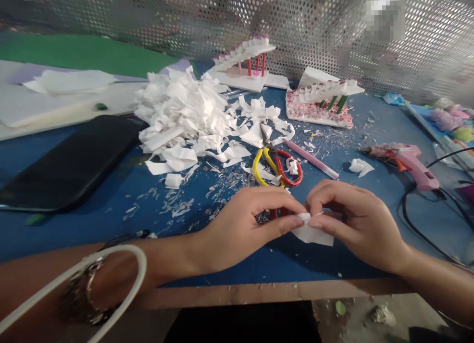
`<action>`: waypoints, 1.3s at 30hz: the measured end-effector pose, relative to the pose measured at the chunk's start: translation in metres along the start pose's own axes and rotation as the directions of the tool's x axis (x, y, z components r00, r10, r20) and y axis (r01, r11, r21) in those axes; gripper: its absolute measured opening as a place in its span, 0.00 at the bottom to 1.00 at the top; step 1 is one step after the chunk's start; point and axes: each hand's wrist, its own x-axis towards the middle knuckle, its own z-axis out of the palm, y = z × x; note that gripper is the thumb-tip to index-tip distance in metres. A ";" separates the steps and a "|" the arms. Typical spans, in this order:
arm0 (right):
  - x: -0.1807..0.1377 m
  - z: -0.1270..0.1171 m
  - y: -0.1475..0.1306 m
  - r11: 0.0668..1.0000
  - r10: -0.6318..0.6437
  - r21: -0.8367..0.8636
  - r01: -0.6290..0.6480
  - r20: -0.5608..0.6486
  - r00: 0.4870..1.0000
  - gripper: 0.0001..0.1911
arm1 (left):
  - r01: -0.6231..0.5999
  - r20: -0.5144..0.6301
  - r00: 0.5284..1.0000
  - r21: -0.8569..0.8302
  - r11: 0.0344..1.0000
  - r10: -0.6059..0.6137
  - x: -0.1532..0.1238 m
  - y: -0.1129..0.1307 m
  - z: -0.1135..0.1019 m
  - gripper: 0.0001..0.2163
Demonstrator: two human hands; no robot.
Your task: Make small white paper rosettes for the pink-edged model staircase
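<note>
Between both hands, above the table's front edge, is a small piece of white paper point(314, 236). Thumb and fingers of my left hand point(248, 224) pinch its upper left part. My right hand point(355, 222) pinches the same piece at its top right, fingertips almost touching the left ones. The paper hangs below the fingertips, its top bunched or folded. Just beyond lie scissors point(272, 158) with one yellow and one red handle loop. A pink pen-like stick point(311, 159) rests to their right. A big heap of torn white paper point(185, 111) stands beyond my left hand.
A black phone-like slab point(74, 165) lies at left. A pink glue gun point(407, 160) with a black cable point(405, 214) is at right. Two small craft models point(248, 61) point(322, 103) stand at the back before a perforated metal screen point(314, 27). A white cord point(140, 264) loops over my left forearm.
</note>
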 end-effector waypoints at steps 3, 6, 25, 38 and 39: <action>0.000 0.000 0.000 0.995 0.068 0.071 -0.067 -0.002 0.998 0.08 | -0.015 -0.015 1.000 -0.005 1.000 0.015 0.000 -0.002 0.000 0.06; -0.001 0.000 0.000 0.995 0.054 0.079 -0.053 -0.005 0.999 0.07 | -0.028 -0.029 0.999 -0.016 0.999 0.027 -0.001 -0.003 0.001 0.06; -0.003 0.003 -0.004 0.994 -0.083 0.068 0.086 -0.050 0.995 0.03 | 0.057 -0.056 0.995 -0.303 0.951 -0.077 -0.002 0.001 0.001 0.03; -0.006 0.010 0.003 0.962 -0.018 0.271 0.034 -0.061 0.998 0.03 | 0.114 -0.056 0.986 -0.455 0.883 -0.156 0.001 -0.008 0.009 0.03; -0.006 0.011 0.004 0.959 -0.018 0.281 0.035 -0.065 0.998 0.04 | 0.108 -0.084 0.984 -0.437 0.893 -0.160 0.000 -0.008 0.009 0.03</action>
